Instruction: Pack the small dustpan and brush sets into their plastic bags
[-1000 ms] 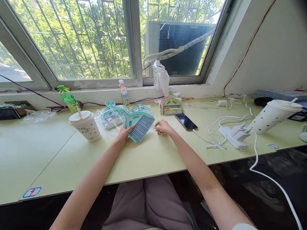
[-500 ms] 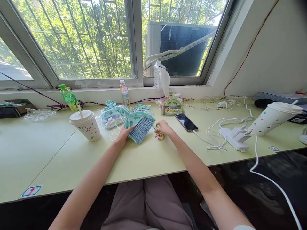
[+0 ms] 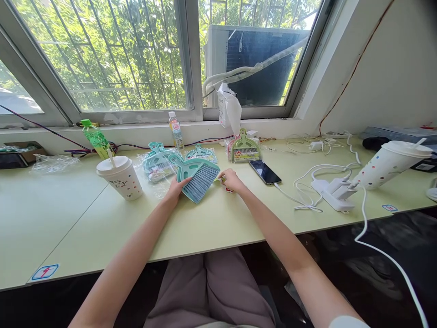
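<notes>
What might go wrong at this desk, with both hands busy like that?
The left hand holds the teal brush set from one side, so it might tip or slip. The colourful card in the right hand looks thin and could crease or tear. The lidded cup with a straw stands near the left forearm; a wide elbow swing might knock it over.

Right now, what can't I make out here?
In the head view:
Most fingers of the left hand: behind the teal plastic sweeping set with grey bristles.
Much of the colourful printed paper: behind the right hand.
Inside the leftmost dotted white cup: hidden by its lid.
Label on the green plastic dustpan: too small to read.
</notes>
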Tool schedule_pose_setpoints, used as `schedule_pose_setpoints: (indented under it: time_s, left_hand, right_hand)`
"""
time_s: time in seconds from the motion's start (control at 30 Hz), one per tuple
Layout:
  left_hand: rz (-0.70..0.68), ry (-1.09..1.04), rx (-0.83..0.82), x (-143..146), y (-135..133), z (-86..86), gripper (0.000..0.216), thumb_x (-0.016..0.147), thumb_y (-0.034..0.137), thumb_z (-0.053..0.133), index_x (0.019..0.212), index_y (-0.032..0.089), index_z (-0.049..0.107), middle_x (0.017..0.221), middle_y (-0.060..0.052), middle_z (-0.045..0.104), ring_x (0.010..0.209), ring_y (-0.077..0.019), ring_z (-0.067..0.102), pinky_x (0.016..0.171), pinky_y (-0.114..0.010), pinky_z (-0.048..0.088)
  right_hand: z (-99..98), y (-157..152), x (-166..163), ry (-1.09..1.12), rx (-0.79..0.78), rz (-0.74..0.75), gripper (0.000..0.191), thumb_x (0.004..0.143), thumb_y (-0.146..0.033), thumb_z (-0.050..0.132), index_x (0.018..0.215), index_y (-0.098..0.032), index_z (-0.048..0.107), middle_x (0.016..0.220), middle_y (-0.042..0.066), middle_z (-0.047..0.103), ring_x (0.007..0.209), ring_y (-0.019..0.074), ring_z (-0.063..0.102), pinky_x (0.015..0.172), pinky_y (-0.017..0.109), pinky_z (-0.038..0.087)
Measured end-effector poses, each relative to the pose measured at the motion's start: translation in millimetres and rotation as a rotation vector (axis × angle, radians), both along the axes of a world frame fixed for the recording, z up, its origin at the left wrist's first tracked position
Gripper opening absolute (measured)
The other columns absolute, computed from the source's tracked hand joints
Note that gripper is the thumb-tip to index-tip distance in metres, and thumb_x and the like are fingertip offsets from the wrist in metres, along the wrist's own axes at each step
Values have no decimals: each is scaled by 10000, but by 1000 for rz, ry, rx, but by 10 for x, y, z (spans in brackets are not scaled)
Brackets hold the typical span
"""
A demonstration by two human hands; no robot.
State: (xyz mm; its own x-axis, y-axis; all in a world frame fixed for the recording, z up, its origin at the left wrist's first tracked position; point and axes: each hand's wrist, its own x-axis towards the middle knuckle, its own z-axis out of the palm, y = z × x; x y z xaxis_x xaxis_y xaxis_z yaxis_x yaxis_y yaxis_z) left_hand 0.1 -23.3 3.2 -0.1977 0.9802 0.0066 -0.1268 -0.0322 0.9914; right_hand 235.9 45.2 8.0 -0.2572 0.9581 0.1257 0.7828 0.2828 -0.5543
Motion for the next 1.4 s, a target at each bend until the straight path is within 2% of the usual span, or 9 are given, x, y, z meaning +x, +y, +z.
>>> schedule_pose_setpoints:
  time_s: [0.23, 0.4, 0.57, 0.7, 0.8, 0.93, 1.1, 1.27, 1.4]
  left_hand:
    - [27, -10, -16, 21, -23, 27, 547, 608, 372, 821, 1080, 214, 596, 1040, -71, 679, 916, -228, 673, 735, -300, 566]
    - [34, 4, -34, 29, -40, 36, 600, 610, 406, 817, 1130, 240, 568, 1095, -70, 666, 915, -237, 663, 676, -309, 559]
    - [-27, 8, 19, 72, -62, 63, 609, 602, 395, 825, 1132, 235, 570, 1144, -80, 656, 985, -243, 652, 751, -325, 558]
    - [-72, 10, 64, 126, -96, 92, 720, 545, 357, 857, 1172, 217, 532, 1133, -103, 664, 1010, -273, 650, 760, -356, 557]
    - [-74, 6, 105, 149, -116, 104, 730, 525, 338, 865, 1166, 208, 540, 1121, -106, 670, 1019, -286, 647, 772, -372, 556]
    - [-30, -4, 90, 135, -98, 81, 748, 518, 326, 869, 1185, 217, 547, 1140, -107, 666, 1043, -292, 638, 802, -388, 554]
    - [-7, 0, 79, 103, -56, 30, 768, 534, 322, 866, 1224, 236, 540, 1168, -108, 658, 1064, -293, 632, 807, -387, 556]
    - [3, -13, 80, 109, -57, 41, 745, 533, 319, 865, 1202, 225, 551, 1167, -107, 659, 1054, -290, 638, 795, -379, 560]
    - [-15, -2, 83, 114, -60, 41, 698, 535, 339, 863, 1155, 210, 570, 1154, -111, 663, 1050, -290, 640, 798, -382, 555]
  right_hand:
    - [26, 58, 21, 201, -27, -48, 297, 646, 35, 611, 851, -177, 645, 978, 70, 623, 991, 226, 602, 886, 389, 502]
    - [205, -29, 30, 784, -2, -104, 657, 676, -134, 683, 1266, -287, 438, 1252, 61, 522, 922, 169, 638, 835, 350, 546]
    - [299, -171, -63, 1198, -141, -13, 736, 693, -213, 711, 1333, -292, 357, 1338, 97, 478, 1106, 211, 598, 868, 321, 544]
    - [220, -274, -234, 1222, -339, 109, 562, 675, -212, 683, 1210, -223, 508, 1171, 74, 604, 1062, 219, 621, 843, 331, 556]
    - [179, -332, -324, 1210, -358, 194, 355, 677, -278, 682, 1016, -199, 612, 1020, 45, 672, 950, 213, 647, 821, 347, 551]
    - [184, -339, -326, 1087, -198, 112, 304, 704, -418, 674, 910, -197, 640, 930, 42, 672, 879, 206, 639, 772, 326, 532]
    - [211, -283, -251, 947, 18, -7, 331, 711, -497, 636, 811, -184, 675, 1028, 63, 639, 939, 196, 588, 785, 284, 485]
    - [256, -284, -193, 967, -250, 159, 314, 668, -450, 671, 835, -184, 690, 720, 0, 623, 578, 102, 506, 536, 233, 382]
    - [264, -306, -202, 876, -302, 179, 250, 666, -393, 663, 789, -177, 689, 692, -10, 618, 472, 54, 431, 457, 211, 282]
